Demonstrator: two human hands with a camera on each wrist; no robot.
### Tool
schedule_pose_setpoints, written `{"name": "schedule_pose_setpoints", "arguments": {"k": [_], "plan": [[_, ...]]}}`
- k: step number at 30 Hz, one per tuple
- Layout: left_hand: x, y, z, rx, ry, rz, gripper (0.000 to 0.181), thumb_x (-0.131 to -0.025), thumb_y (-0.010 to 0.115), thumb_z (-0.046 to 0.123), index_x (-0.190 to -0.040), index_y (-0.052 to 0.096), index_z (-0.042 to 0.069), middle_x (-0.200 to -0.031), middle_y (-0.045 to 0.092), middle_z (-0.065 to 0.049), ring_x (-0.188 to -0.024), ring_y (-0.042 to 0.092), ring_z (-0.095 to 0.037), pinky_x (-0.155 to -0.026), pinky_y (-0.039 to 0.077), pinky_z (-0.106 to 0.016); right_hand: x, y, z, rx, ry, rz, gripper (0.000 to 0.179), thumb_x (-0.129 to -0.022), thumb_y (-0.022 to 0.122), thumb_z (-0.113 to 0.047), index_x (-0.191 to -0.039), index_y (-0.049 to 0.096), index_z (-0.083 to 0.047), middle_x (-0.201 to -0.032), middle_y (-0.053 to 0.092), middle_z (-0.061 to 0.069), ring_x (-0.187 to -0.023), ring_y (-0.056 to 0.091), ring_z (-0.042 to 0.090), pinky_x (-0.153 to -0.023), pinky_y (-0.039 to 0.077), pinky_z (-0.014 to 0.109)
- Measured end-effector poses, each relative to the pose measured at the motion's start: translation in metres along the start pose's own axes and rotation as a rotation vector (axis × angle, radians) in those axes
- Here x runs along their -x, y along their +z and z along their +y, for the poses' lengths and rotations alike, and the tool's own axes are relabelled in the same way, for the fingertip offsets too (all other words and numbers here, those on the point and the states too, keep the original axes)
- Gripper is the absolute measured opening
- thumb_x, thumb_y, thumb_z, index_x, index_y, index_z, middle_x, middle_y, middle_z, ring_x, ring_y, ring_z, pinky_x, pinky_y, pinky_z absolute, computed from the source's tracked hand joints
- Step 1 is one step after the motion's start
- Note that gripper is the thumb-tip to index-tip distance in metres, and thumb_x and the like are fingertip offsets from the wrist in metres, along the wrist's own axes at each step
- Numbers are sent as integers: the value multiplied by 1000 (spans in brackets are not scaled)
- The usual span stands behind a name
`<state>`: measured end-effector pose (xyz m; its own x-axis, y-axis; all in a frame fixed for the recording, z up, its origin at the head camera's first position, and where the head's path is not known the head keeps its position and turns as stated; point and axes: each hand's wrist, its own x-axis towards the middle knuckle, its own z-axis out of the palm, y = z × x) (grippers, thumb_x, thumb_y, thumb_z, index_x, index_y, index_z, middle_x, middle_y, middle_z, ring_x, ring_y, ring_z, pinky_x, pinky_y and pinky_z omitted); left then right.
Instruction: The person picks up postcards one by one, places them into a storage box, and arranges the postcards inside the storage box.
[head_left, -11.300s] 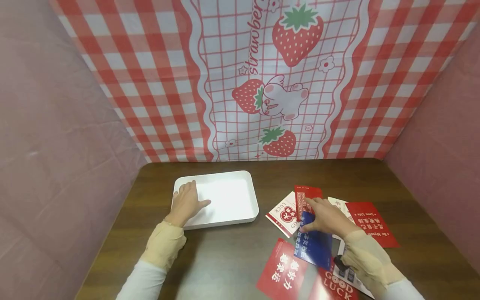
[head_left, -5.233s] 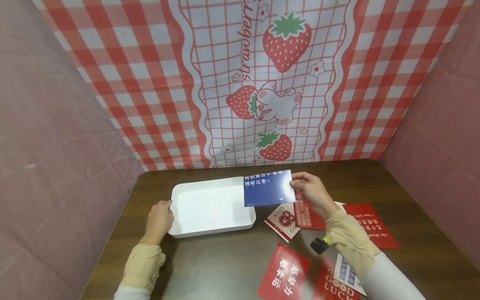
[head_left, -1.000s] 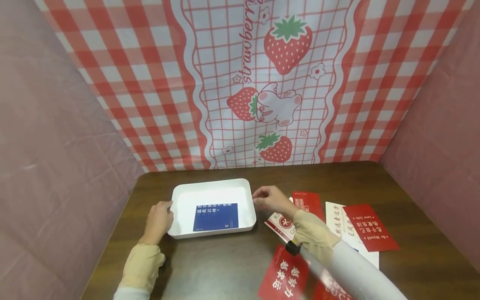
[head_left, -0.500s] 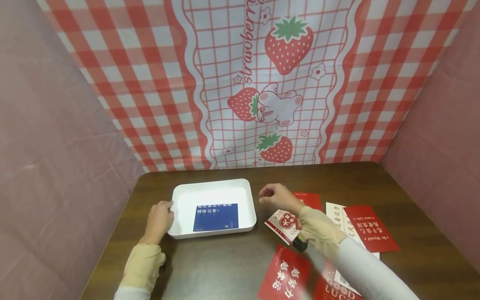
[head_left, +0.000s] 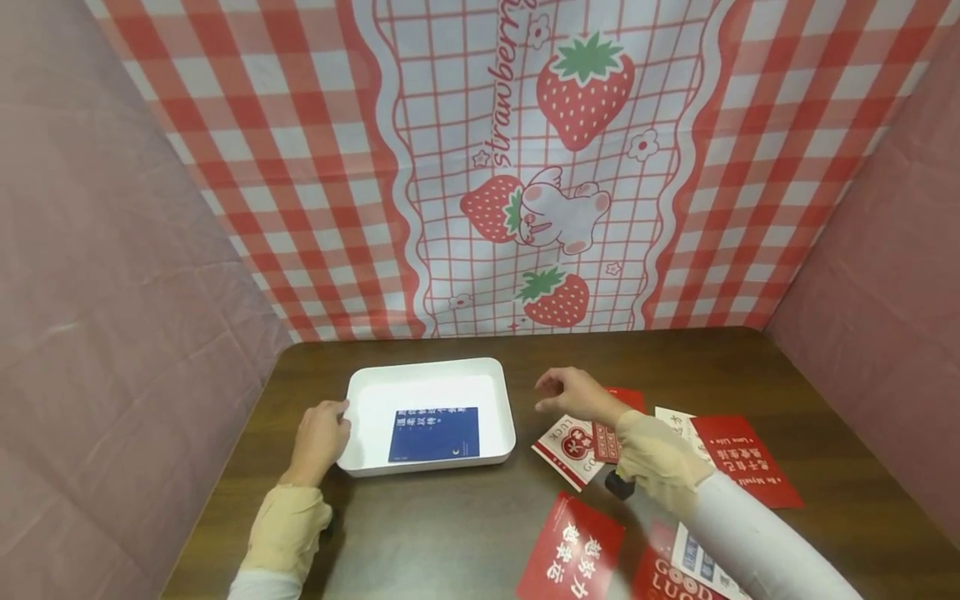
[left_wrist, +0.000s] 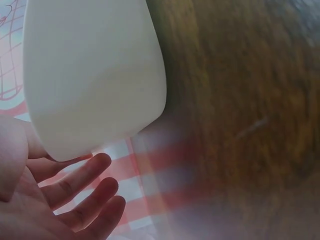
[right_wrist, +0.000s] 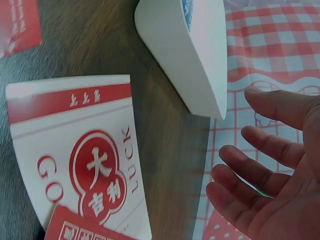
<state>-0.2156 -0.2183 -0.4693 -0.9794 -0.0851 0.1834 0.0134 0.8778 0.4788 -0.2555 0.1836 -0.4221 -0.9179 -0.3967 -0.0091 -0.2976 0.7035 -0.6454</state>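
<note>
A white rectangular tray sits on the table with a blue card with white writing lying flat inside, toward its front right. At the tray's left end, my left hand holds the rim; the left wrist view shows the tray's corner between thumb and index finger, the other fingers loosely bent. My right hand is raised to the right of the tray, fingers apart and relaxed, holding nothing. Below it lie a white GOOD LUCK card and a red card, partly hidden by that hand.
Nearer the front is a red card with white characters. To its right, a GOOD LUCK red card and a white-and-blue card overlap. Another red card covers part of a cream card. A checked cloth hangs behind the table.
The blue card, lifted from the pile and carried by the right hand earlier, now lies in the tray. My right hand has drawn back rightward from the tray's right rim; the left stays put.
</note>
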Motion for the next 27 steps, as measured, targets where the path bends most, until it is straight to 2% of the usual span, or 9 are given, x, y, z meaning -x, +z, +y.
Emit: {"name": "schedule_pose_setpoints", "arguments": {"k": [7,14,22,27], "plan": [[-2,1,1,9,-6,-4,37,-84,54,1,-119,64,-9,-121,63,-29,-113,56,-51,-99,43,-58,2,-4,8,66,1,-31,44,-78,77,-17,-114,63,5,-104,66,22,-98,62,34,-85,52,42],[-1,2,-1,21,-10,0,37,-83,55,1,-117,65,-10,-119,65,-29,-113,57,-50,-98,44,-57,4,-10,15,103,16,-67,49,-78,78,-19,-116,62,6,-112,65,24,-106,60,38,-93,50,49],[-1,0,-3,24,-26,8,37,-83,55,2,-118,65,-8,-121,64,-28,-114,56,-50,-99,44,-57,5,-15,24,255,27,-52,58,-75,81,-29,-120,62,2,-120,62,23,-115,53,42,-99,43,55],[-1,0,-4,25,-24,5,37,-84,56,2,-118,66,-7,-121,65,-27,-114,57,-49,-98,44,-57,8,-17,28,250,49,-61,63,-71,82,-28,-122,61,3,-121,60,25,-117,51,45,-99,42,58]]}}
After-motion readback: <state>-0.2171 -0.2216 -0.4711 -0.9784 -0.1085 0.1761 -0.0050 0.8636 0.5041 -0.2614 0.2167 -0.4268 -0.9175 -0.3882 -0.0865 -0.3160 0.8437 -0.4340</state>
